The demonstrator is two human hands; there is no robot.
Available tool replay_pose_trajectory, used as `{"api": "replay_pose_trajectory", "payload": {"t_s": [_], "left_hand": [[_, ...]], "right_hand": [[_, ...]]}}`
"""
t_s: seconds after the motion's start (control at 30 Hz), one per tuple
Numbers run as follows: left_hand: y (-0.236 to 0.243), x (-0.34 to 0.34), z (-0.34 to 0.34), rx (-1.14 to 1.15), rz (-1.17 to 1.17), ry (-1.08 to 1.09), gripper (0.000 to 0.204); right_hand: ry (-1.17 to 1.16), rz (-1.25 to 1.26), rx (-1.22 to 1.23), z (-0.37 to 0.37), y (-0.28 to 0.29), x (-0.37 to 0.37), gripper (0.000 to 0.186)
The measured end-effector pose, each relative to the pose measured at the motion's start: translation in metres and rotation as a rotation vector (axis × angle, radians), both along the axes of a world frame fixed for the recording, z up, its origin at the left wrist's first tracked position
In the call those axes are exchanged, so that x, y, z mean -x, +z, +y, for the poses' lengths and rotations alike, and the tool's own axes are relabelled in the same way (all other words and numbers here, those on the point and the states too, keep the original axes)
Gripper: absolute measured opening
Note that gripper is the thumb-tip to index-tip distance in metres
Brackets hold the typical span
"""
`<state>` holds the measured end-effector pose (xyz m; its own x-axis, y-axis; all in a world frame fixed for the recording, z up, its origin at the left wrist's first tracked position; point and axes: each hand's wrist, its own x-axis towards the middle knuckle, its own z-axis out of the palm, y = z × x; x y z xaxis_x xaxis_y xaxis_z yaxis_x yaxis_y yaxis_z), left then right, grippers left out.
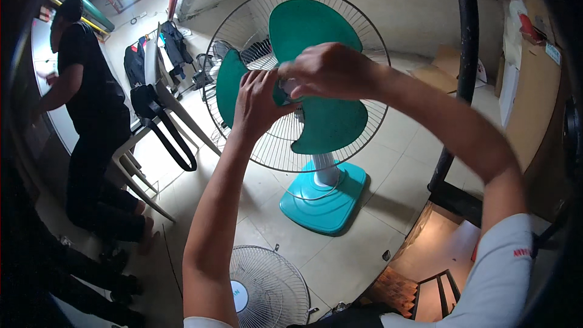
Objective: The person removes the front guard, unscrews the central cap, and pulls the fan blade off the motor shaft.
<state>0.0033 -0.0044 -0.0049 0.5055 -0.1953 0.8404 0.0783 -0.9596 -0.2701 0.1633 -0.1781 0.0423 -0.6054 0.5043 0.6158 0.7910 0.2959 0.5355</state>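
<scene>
A standing fan has teal blades point(313, 27), a rear wire guard point(372, 42), a pale pole point(325, 172) and a teal base point(322, 212). My left hand point(256, 100) holds the middle of the blades, fingers bent over it. My right hand point(328, 71), slightly blurred, is closed at the centre, over a small pale part that its fingers mostly hide. Below, a loose wire guard with a round centre badge point(267, 282) lies on the floor, partly behind my left forearm.
A person in dark clothes point(88, 85) kneels at the left. Beside them are a plastic chair point(176, 118) with a black strap and hanging garments point(171, 42). A black upright bar point(464, 48) and cardboard point(523, 109) are at the right, with an opening point(434, 249) at floor level below.
</scene>
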Motion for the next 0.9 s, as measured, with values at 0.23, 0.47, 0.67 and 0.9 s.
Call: {"api": "replay_pose_trajectory", "payload": {"t_s": [0.23, 0.47, 0.67, 0.9], "left_hand": [[0.008, 0.008, -0.029, -0.189, -0.043, 0.15, 0.069], [0.026, -0.008, -0.022, -0.427, 0.209, 0.301, 0.034], [0.002, 0.003, -0.002, -0.067, 0.104, 0.316, 0.034], [-0.035, -0.026, -0.011, 0.291, -0.251, 0.433, 0.048]], "right_hand": [[-0.124, 1.043, -0.106, -0.03, -0.106, -0.024, 0.031], [-0.128, 0.97, -0.055, -0.007, -0.118, -0.03, 0.015], [-0.051, 1.085, -0.099, 0.001, -0.117, 0.001, 0.016], [-0.129, 1.148, -0.115, 0.008, -0.126, 0.028, 0.017]]}}
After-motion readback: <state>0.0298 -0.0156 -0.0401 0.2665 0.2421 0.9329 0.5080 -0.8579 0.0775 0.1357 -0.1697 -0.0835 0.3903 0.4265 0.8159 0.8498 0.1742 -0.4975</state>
